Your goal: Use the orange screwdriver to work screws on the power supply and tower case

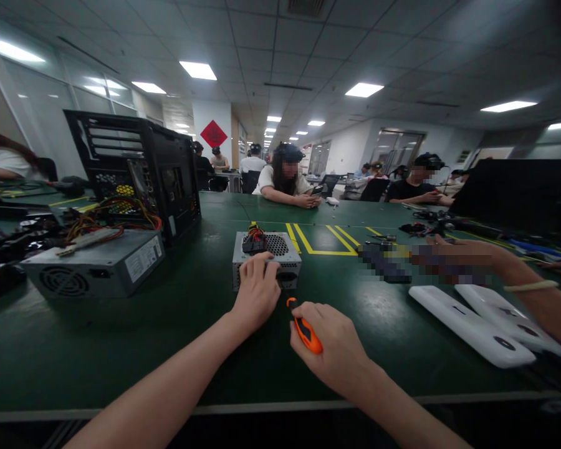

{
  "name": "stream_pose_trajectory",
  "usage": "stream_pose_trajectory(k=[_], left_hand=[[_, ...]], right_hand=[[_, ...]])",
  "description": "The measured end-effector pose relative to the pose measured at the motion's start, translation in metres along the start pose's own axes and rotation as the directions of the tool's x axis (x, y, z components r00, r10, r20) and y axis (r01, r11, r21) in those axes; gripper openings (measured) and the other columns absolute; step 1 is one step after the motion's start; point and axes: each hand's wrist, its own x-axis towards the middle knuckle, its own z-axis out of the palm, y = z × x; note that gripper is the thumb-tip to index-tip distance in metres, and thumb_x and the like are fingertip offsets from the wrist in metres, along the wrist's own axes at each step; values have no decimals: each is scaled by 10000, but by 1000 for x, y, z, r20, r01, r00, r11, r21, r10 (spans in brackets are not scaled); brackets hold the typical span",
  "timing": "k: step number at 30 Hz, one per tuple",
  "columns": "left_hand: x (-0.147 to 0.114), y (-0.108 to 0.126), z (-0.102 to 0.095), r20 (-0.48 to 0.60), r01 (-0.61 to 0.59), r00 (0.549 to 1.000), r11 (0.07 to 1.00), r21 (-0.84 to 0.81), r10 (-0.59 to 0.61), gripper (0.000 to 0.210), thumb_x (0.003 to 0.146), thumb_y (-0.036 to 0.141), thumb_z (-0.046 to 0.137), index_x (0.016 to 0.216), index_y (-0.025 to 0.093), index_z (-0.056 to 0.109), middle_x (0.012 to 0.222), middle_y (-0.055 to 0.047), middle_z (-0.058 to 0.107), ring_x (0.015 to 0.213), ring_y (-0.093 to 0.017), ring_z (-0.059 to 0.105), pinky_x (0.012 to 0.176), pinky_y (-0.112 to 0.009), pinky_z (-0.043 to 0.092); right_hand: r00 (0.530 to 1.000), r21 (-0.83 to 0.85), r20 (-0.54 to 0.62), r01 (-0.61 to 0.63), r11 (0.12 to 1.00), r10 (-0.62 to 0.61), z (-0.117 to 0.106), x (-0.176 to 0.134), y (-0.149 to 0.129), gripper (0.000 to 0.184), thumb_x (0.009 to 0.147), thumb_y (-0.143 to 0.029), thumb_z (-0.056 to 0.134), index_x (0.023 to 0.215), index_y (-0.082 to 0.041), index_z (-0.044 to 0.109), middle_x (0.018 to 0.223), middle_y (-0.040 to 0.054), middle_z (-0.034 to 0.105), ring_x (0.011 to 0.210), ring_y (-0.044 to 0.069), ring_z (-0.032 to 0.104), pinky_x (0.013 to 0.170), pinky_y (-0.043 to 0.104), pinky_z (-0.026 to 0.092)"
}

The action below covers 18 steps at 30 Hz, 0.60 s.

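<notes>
A small grey computer power supply [290, 249] stands on the green table in front of me, its vented side up and a bundle of coloured cables on top. My left hand [257, 290] holds it, fingers bent over its near edge. In my right hand [331, 340] is a screwdriver [308, 335] with an orange and black handle, gripped just in front of the power supply. The handle points toward the box's near face. Whether the tip touches that face I cannot make out.
On the left are a larger power supply [88, 265] and an open black computer case [177, 193]. To the right lie two white devices [467, 324], a pixelated dark item [386, 262] and a co-worker's hand [472, 252]. Another person [285, 178] sits across the table.
</notes>
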Motion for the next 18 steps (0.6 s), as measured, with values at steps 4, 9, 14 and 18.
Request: stream_pose_trajectory(k=[4, 9, 14, 18], left_hand=[[-6, -2, 3, 263, 316, 934, 900, -299, -241, 157, 693, 123, 416, 834, 164, 469, 845, -62, 529, 707, -147, 509, 632, -283, 393], [-4, -5, 19, 748, 780, 614, 337, -527, -251, 192, 779, 271, 332, 853, 142, 453, 828, -63, 572, 400, -57, 442, 363, -197, 286], [2, -4, 24, 800, 811, 562, -51, -583, -209, 281, 782, 347, 391, 890, 100, 470, 813, -90, 583, 421, -33, 423, 377, -165, 269], [5, -4, 30, 849, 834, 491, -175, -523, -196, 322, 788, 362, 379, 923, 87, 477, 817, -101, 591, 456, -35, 430, 419, -162, 303]], right_hand=[[998, 54, -52, -27, 998, 30, 2, -5, -1, 105, 739, -162, 435, 811, -175, 509, 718, 21, 540, 661, 133, 508, 611, 258, 389], [987, 99, -146, -49, 994, 63, 7, -9, -1, 130, 766, -240, 460, 861, -169, 513, 737, 28, 558, 681, 141, 531, 625, 264, 416], [980, 88, -184, -64, 994, 79, 12, -12, -1, 143, 781, -208, 424, 894, -156, 494, 751, 35, 562, 649, 135, 528, 601, 266, 424], [992, 67, -128, -2, 998, 11, 12, -15, 0, 128, 751, -158, 439, 853, -159, 517, 731, 36, 537, 667, 151, 507, 605, 289, 412]])
